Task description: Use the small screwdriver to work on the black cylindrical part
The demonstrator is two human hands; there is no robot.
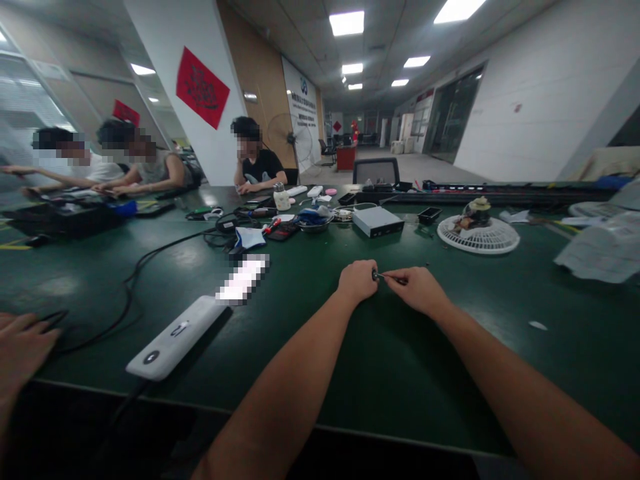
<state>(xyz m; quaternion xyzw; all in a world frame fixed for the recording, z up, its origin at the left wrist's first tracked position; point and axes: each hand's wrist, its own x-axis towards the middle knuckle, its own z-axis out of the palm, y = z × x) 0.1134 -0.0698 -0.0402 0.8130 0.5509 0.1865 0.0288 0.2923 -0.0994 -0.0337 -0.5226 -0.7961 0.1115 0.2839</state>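
My left hand (357, 281) is closed in a fist around a small dark part (375, 274), whose end shows at the thumb side. Facing it, my right hand (417, 288) pinches a thin metal rod (382, 275) between thumb and fingertips. The rod's tip meets or nearly meets the dark part; contact is too small to make out. Both hands are low over the middle of the green table (400, 373). Beyond them lies a silver disc drive (379, 220), and a white fan grille with a motor (479, 233) sits to the right.
Left of my arms lies a white device (177, 337), with a blurred bright panel behind it. A black cable (133, 280) crosses the table. Another person's hand (23, 343) is at the left edge. Clutter (315, 217) fills the far side; three people sit beyond.
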